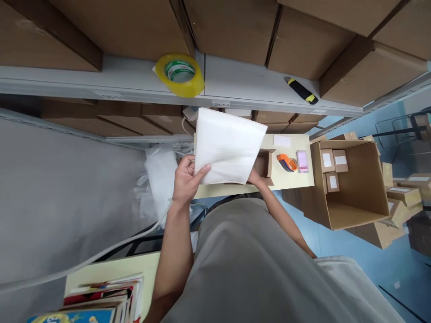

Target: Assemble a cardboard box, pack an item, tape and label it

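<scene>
A white sheet of packing foam (229, 148), seemingly folded, is held up over the cream table in front of me. My left hand (188, 177) grips its lower left corner, thumb on the front face and fingers behind. At the lower right edge, my right hand (255, 176) reaches behind the foam, which hides its fingers. Just behind the foam on the right, an open brown carton (267, 166) rests on the table, partly covered from view.
An orange tape dispenser (287, 163) and a pink-white packet (302, 161) lie on the table (292, 180). Right of it stands a large open box (360, 179) with small boxes inside. Yellow tape (188, 89) and a cutter (301, 91) lie on the shelf (235, 74) ahead.
</scene>
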Demonstrator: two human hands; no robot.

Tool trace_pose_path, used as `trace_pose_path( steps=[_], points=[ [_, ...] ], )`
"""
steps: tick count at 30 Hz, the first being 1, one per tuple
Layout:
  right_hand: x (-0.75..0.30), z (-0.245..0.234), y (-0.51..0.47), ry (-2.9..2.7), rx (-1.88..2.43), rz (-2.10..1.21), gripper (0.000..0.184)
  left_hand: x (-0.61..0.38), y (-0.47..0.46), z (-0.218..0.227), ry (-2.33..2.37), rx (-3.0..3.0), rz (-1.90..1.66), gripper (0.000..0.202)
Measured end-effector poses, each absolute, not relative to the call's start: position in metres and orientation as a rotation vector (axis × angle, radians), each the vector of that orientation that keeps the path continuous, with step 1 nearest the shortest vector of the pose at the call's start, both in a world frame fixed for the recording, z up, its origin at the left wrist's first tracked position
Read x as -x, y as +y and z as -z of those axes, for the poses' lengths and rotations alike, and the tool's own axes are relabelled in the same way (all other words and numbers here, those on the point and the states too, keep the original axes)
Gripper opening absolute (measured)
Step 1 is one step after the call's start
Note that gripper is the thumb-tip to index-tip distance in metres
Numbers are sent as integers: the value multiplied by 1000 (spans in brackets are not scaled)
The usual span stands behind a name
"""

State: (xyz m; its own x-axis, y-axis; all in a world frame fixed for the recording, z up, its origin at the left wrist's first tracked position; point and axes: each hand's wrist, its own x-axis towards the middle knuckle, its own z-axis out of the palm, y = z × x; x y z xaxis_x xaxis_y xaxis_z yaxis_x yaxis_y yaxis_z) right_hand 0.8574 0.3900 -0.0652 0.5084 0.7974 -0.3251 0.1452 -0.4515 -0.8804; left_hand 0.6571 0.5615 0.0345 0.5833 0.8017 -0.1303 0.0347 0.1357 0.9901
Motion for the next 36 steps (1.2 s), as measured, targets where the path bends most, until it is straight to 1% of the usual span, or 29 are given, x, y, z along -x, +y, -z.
trace_pose_path(
  steps=[2, 4, 8, 10, 12, 15, 16, 18, 20, 22, 24, 30, 36],
  points=[
    [-873, 65, 374, -673, 1961, -893, 48, -666, 564, -34, 768, -1422, -628, 70],
    [-888, 64, 354, -528, 1991, -786, 53, -676, 566, -33, 730, -1529, -612, 66],
    [-910, 62, 314, -253, 1860, -687, 63, -701, 565, -35, 624, -1749, -515, 45],
    [-918, 61, 299, -168, 1766, -663, 61, -715, 565, -36, 565, -1849, -421, 34],
    [-925, 59, 287, -144, 1709, -640, 61, -728, 566, -37, 532, -1980, -314, 28],
    [-931, 57, 277, -204, 1699, -631, 75, -744, 570, -36, 518, -2213, -163, 29],
    [-932, 57, 276, -248, 1704, -637, 76, -748, 571, -35, 505, -2270, -115, 30],
    [-931, 55, 276, -349, 1716, -656, 72, -755, 572, -32, 464, -2330, -35, 33],
    [-929, 51, 278, -445, 1751, -676, 62, -761, 572, -28, 429, -2352, 23, 35],
    [-927, 45, 281, -508, 1818, -689, 54, -765, 570, -24, 420, -2370, 55, 34],
    [-925, 38, 282, -526, 1887, -715, 50, -768, 569, -23, 425, -2393, 80, 32],
    [-923, 19, 274, -557, 1900, -824, 51, -774, 572, -29, 398, -2413, 88, 33],
    [-917, 16, 269, -682, 2033, -770, 53, -792, 579, -33, 408, -2402, 45, 40]
  ],
)
